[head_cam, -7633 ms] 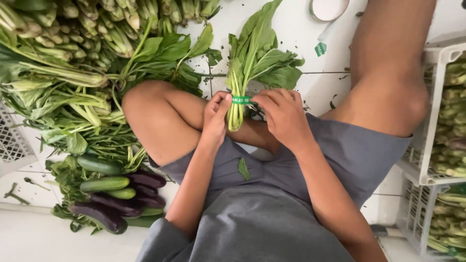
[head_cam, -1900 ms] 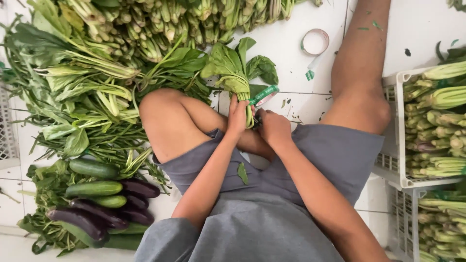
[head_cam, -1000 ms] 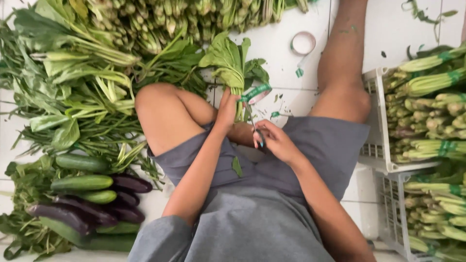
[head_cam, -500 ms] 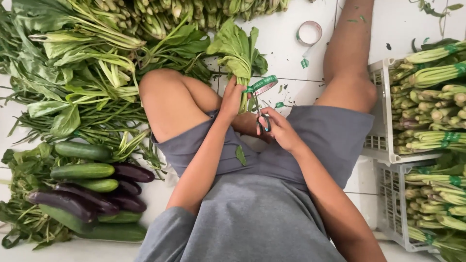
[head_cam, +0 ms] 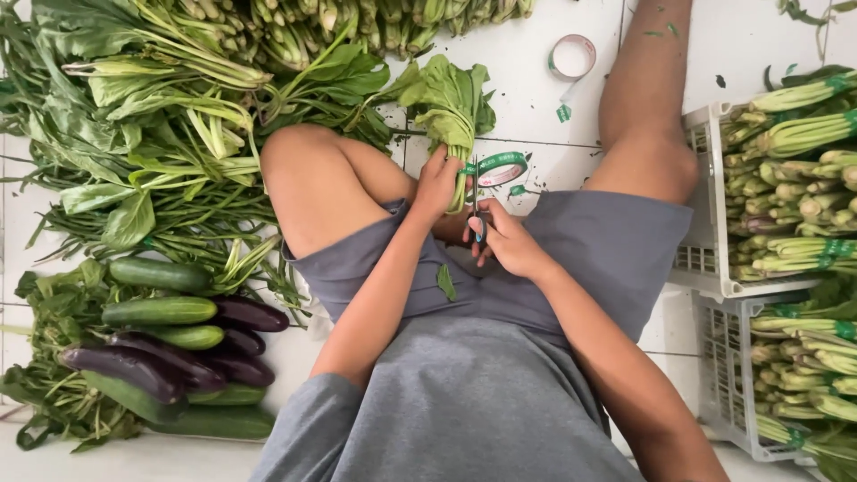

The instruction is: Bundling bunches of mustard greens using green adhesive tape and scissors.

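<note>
While the person sat on the white tiled floor (head_cam: 536, 98) with knees apart, the left hand (head_cam: 436, 186) was wrapped tight around the stems of a bunch of leafy greens (head_cam: 449, 103). That bunch stood up between the knees, with its big leaves pointing away from the body. A strip of green tape (head_cam: 486, 166) went around the stems, and it ran out to a roll of green tape (head_cam: 503, 168) lying just beside the bunch on the floor. The right hand (head_cam: 504, 239) was curled around small scissors (head_cam: 478, 210), and the blades pointed up at the tape, right next to the stems. To the left lay a big pile of loose greens (head_cam: 152, 116). Near that pile sat green cucumbers (head_cam: 159, 311) and dark purple eggplants (head_cam: 178, 357), side by side. On the right stood white plastic crates (head_cam: 710, 268), and they were full of tied green bundles (head_cam: 803, 178). Farther off on the floor lay a nearly empty tape ring (head_cam: 572, 56), well apart from both hands. One small leaf (head_cam: 445, 280) was stuck on the grey shorts (head_cam: 536, 295).
</note>
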